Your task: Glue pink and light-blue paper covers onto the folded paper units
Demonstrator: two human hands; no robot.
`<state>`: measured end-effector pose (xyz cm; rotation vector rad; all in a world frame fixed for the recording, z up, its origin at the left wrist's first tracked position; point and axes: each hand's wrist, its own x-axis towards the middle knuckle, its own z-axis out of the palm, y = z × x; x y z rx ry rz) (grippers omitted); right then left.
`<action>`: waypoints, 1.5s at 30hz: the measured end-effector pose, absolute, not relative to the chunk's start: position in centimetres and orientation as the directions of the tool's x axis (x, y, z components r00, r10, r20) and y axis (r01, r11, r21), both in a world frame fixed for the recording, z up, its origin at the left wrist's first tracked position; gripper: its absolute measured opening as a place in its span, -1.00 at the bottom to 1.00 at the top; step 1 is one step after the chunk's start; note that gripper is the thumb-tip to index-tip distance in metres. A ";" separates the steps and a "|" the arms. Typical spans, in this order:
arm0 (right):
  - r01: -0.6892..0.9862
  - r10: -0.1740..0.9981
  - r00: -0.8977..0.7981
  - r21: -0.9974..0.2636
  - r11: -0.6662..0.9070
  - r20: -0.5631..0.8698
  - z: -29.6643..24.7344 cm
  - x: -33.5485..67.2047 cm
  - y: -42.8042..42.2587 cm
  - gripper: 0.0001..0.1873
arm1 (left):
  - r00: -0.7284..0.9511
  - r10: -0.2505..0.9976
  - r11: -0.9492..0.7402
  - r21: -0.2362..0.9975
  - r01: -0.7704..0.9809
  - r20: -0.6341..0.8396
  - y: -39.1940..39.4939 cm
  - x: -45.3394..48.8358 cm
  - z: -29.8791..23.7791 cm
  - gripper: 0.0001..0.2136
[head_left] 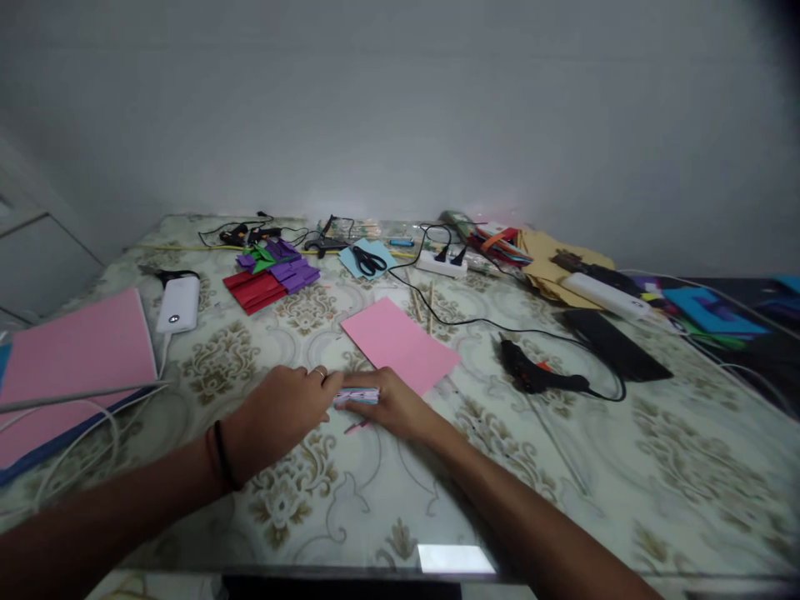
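A small stack of thin layers, coloured at the edges like folded paper [361, 396], sits between my two hands above the middle of the table [300, 529]. My right hand [397, 408] is closed around it, thumb below and fingers above. My left hand [287, 417] is closed at the stack's left end, its fingertips meeting those of the right hand; part of the stack is hidden there. Just under the hands lies a narrow pink strip [356, 427]. A pink paper sheet [400, 342] lies flat right behind my right hand.
On the right lies a black glue gun [537, 371], its cord running to a white power strip [442, 263]. Black scissors [368, 262] rest on blue paper at the back. Red folded paper [254, 290], purple pieces [293, 273] and a white power bank [179, 304] are on the left.
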<state>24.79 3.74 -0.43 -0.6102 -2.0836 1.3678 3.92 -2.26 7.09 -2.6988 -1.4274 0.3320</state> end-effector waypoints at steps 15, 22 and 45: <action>-0.001 0.812 -0.557 -0.978 0.209 0.174 -0.6 24.8 4.8 -0.58 | 0.375 0.921 -0.377 0.000 0.926 0.107 -0.2 2.0 6.1 -0.72; -0.141 0.829 -0.447 -0.942 0.304 0.335 3.2 23.5 3.4 -0.66 | 0.040 0.962 -0.235 0.744 0.625 0.271 -0.6 1.5 2.8 -0.68; 0.252 0.928 -0.050 -0.894 0.369 0.369 2.8 19.6 6.2 -0.71 | -0.286 0.881 -0.206 0.850 0.484 0.376 2.8 5.2 2.4 -0.61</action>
